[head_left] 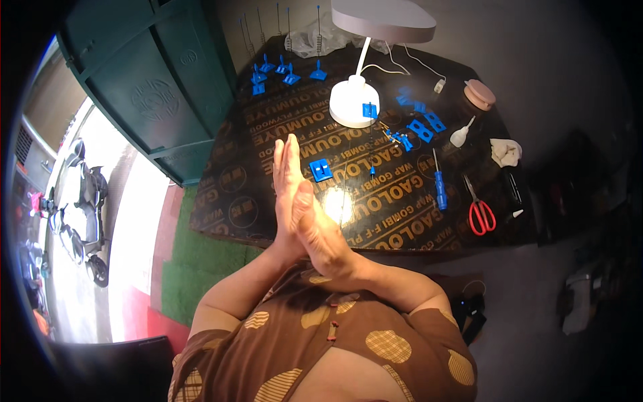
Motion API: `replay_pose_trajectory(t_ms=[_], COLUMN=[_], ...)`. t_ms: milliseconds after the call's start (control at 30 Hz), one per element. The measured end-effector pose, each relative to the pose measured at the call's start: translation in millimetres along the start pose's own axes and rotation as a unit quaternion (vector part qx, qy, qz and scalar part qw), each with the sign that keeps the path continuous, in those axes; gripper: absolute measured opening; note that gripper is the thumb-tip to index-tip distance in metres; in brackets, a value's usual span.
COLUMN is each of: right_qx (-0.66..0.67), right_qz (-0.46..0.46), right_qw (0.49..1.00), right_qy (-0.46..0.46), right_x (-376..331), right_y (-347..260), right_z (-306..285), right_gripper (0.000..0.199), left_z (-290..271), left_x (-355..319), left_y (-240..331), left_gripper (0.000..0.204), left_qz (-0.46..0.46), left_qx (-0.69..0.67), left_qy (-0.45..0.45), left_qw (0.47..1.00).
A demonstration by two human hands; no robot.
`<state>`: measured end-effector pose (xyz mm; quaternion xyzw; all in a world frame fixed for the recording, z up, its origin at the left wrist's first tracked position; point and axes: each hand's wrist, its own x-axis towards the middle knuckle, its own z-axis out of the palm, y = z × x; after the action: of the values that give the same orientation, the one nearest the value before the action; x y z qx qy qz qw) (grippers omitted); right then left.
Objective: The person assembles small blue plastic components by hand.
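Note:
My left hand (pixel 285 201) and my right hand (pixel 323 236) are raised over the table's near edge, pressed together palm to palm. The left fingers stretch out straight, away from me. My right hand lies flat against the left one with its thumb on top, and most of its fingers are hidden. Neither hand shows anything held. Just beyond the fingers sits a small square blue plastic piece (pixel 321 169) with light slots. To its right is a thin dark rod with a blue square piece (pixel 370 110) at its far end and a small blue tip nearer me.
A lit white lamp (pixel 355 110) stands on the dark table (pixel 268 167). Several blue stands with springy rods (pixel 291 75) are at back left. Rightward lie blue parts (pixel 422 130), a screwdriver (pixel 439 184), red-handled scissors (pixel 481 216), a white squeeze bulb (pixel 459 137), a cloth (pixel 506 153) and a pink round case (pixel 479 94).

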<state>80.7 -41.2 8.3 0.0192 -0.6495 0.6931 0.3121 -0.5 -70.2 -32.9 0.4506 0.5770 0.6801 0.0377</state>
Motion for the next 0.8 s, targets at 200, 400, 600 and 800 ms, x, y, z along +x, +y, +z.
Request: replay_pose_trajectory(t_ms=[200, 400, 600, 800], right_qx=[-0.038, 0.074, -0.077, -0.239], right_qz=[-0.016, 0.038, -0.011, -0.047], right_qw=[0.994, 0.977, 0.962, 0.912], right_qy=[0.106, 0.196, 0.261, 0.330], right_x=[-6.2, -18.7, -56.2, -84.1], right_y=[17.5, 22.7, -4.5, -24.6], right_z=[-29.2, -76.5, -121.5, -151.9], right_gripper=[0.051, 0.043, 0.035, 0.029], left_z=[4.2, -3.0, -31.0, -46.3], left_x=[-29.0, -35.6, -3.9, 36.8], left_y=[-8.2, 0.3, -5.4, -21.0], left_gripper=[0.061, 0.048, 0.023, 0.034], left_qz=[0.123, 0.136, 0.084, 0.080], left_qx=[0.136, 0.024, 0.083, 0.257], left_qy=[-0.098, -0.315, -0.211, -0.222], left_qw=[0.978, 0.939, 0.970, 0.937])
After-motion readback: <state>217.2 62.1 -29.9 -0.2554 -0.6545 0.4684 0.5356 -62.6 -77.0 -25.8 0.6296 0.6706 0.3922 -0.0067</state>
